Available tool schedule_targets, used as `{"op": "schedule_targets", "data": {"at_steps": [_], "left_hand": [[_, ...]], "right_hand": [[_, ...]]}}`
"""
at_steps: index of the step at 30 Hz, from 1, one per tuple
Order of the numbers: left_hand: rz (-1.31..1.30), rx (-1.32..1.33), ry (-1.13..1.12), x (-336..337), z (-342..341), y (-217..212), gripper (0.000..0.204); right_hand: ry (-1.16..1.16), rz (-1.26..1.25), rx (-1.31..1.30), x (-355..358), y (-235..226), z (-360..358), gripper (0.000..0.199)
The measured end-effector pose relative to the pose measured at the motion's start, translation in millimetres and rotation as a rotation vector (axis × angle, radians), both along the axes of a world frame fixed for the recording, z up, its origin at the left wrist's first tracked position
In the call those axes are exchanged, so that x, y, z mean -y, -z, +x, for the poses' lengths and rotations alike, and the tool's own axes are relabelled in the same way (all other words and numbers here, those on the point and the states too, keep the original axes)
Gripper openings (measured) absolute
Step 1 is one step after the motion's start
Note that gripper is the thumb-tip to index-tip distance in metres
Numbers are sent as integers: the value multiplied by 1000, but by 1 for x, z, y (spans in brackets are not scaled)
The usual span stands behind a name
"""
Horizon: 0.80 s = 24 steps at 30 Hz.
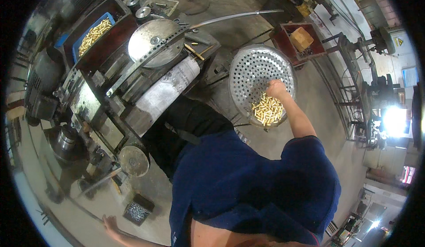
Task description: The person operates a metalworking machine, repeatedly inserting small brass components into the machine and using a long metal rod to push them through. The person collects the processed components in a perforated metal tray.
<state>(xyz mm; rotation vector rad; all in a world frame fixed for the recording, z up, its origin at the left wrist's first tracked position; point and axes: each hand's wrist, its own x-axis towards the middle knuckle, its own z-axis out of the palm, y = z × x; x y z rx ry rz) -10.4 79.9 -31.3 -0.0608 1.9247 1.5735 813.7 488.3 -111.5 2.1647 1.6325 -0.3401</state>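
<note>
My right hand [276,89] is curled into a loose fist over the heap of brass pieces [267,109] in the perforated metal tray [256,67], right of the machine [115,83]. My left hand [110,223] lies spread flat, low left, holding nothing.

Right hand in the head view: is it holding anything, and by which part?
The right hand is closed in the perforated metal pan, just above the brass pieces. Whether it grips any cannot be told.
</note>
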Motion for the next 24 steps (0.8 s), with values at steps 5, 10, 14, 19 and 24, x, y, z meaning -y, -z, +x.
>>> {"op": "schedule_targets", "data": {"at_steps": [5,10,14,19,24], "left_hand": [[-87,-184,7,-12,13,-3,35],[-1120,-781,516,-30,50,-59,37],[-543,-1033,346,-123,137,-138,43],[97,-472,754,-252,215,-133,26],[648,191,917,-289,260,-86,38]], "right_hand": [[-8,-53,17,-12,-3,-7,32],[-121,216,-93,-40,-6,-26,23],[-284,232,-979,-58,-84,-138,26],[-902,59,-1565,-34,-138,-319,30],[-1302,189,-1704,1,-181,-416,32]]}}
